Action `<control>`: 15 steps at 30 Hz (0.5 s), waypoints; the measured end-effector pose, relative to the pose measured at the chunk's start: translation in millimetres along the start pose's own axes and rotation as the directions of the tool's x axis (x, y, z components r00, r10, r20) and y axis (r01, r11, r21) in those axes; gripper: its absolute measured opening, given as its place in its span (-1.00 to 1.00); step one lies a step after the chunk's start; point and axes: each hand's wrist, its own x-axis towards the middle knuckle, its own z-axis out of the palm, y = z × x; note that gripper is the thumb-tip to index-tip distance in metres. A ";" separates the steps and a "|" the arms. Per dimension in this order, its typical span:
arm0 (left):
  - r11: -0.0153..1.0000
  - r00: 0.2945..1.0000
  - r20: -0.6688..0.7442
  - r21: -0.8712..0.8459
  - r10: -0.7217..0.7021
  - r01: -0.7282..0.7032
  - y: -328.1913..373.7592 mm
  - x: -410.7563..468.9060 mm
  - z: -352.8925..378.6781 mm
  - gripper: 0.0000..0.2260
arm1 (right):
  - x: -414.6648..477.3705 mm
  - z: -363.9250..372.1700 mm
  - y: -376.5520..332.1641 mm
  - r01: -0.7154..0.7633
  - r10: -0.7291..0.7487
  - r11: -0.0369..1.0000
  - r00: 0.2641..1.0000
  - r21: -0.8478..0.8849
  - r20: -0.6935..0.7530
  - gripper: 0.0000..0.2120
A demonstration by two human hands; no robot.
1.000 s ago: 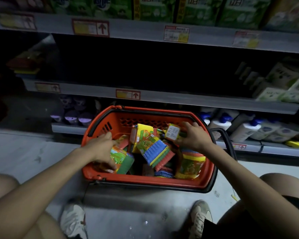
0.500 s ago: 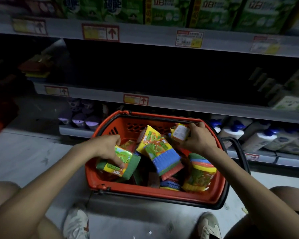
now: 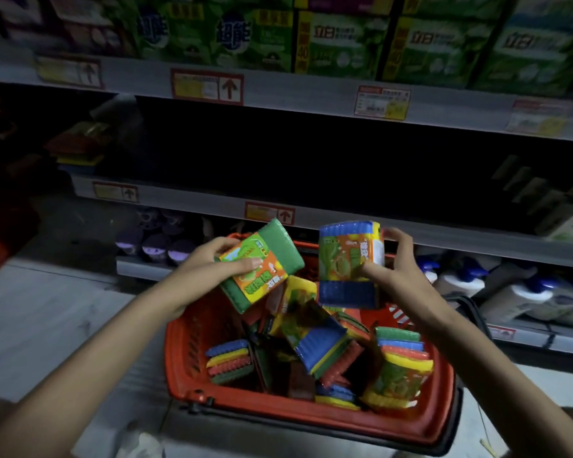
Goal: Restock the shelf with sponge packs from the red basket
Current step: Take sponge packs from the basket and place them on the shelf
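The red basket (image 3: 192, 375) stands on the floor in front of the shelves, holding several colourful sponge packs (image 3: 315, 342). My left hand (image 3: 205, 269) grips a green-edged sponge pack (image 3: 262, 266), lifted above the basket's far rim. My right hand (image 3: 394, 269) holds a blue-edged sponge pack (image 3: 348, 262) upright, also above the basket. Behind both packs runs the dark middle shelf (image 3: 344, 223), its bay looking black and bare in the centre.
The top shelf (image 3: 311, 94) carries green detergent boxes (image 3: 338, 44). A few sponges (image 3: 80, 143) lie at the middle shelf's far left. White bottles (image 3: 460, 285) and purple-lidded jars (image 3: 159, 242) fill the bottom shelf. Grey floor lies to the left.
Both hands have risen out of the basket, each lifting a sponge pack up toward the middle shelf. The view has tilted up and moved closer.
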 end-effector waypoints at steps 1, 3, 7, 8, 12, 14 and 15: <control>0.999 1.000 0.004 -0.049 -0.018 0.018 -1.5 1.2 3.6 -0.57 | 1.8 0.9 1.8 -0.007 0.005 0.999 0.999 0.042 0.051 -0.28; 0.991 0.998 0.033 -0.127 -0.047 0.051 -4.8 6.1 8.6 -0.56 | 5.5 6.5 1.7 -0.002 -0.008 0.996 0.995 0.094 0.103 -0.21; 0.947 0.995 0.044 -0.308 -0.086 0.095 -6.2 20.4 19.9 -0.38 | 15.6 21.9 -4.7 -0.004 -0.007 0.978 0.999 0.208 0.053 -0.14; 0.926 0.995 0.045 -0.366 -0.085 0.096 -6.1 25.3 23.5 -0.37 | 17.8 25.2 -7.2 0.039 -0.043 0.981 0.999 0.189 0.019 -0.12; 0.880 0.997 0.019 -0.470 -0.068 0.069 -2.9 42.8 38.9 -0.26 | 31.9 37.4 -12.8 0.138 -0.145 0.974 0.989 0.181 0.024 -0.14; 0.861 0.997 0.028 -0.503 -0.076 0.079 -1.5 49.8 43.7 -0.31 | 42.3 40.8 -12.0 0.080 -0.098 0.960 0.994 0.270 0.054 -0.31; 0.856 0.996 0.040 -0.509 -0.079 0.089 0.1 52.2 44.4 -0.34 | 46.8 40.7 -12.0 0.040 -0.062 0.953 0.996 0.301 0.062 -0.42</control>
